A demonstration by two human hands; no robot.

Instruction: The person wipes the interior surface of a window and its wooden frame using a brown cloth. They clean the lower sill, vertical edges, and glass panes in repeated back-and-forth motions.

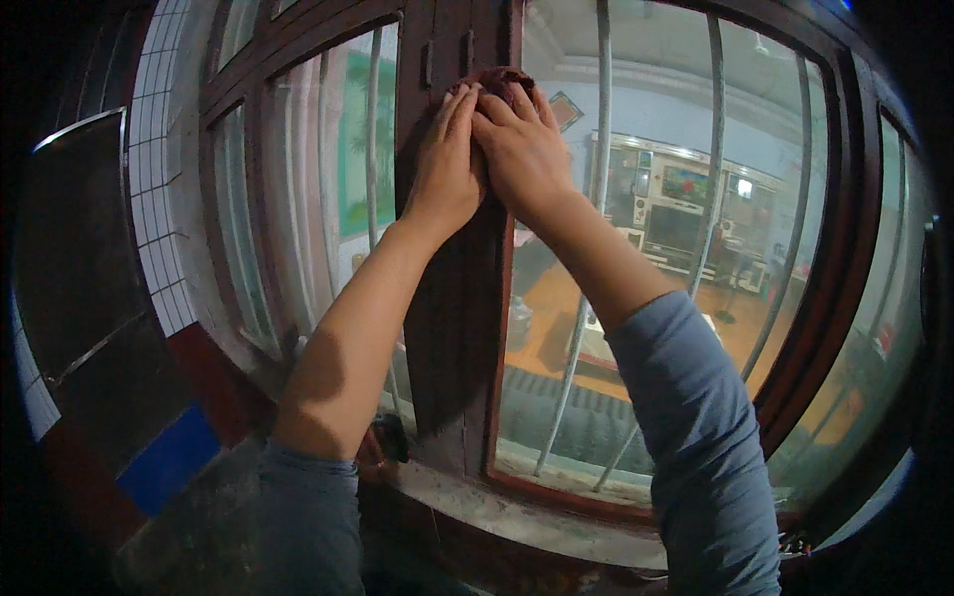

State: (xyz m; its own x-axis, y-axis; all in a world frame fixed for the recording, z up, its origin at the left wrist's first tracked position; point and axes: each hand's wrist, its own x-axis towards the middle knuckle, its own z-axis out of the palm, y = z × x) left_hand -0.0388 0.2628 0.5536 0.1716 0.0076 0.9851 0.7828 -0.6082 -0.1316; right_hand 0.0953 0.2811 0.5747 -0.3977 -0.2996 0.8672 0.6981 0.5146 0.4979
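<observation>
Both my arms reach up to a dark brown window frame (455,298). A crumpled dark red cloth (503,73) is pressed against the upright of the frame near the top. My right hand (525,141) lies over the cloth with its fingers bent onto it. Close against it, my left hand (451,156) rests with its fingers together at the cloth's left edge; its palm is hidden. To the right of my hands is a glass pane (656,97) with metal bars behind it, and another barred pane (358,149) is at the left.
A pale sill (522,521) runs below the frame, with a small dark object (391,438) at its left end. White wall tiles (160,223) and a blue panel (170,460) are at the left. A lit room with a cabinet (671,201) shows through the glass.
</observation>
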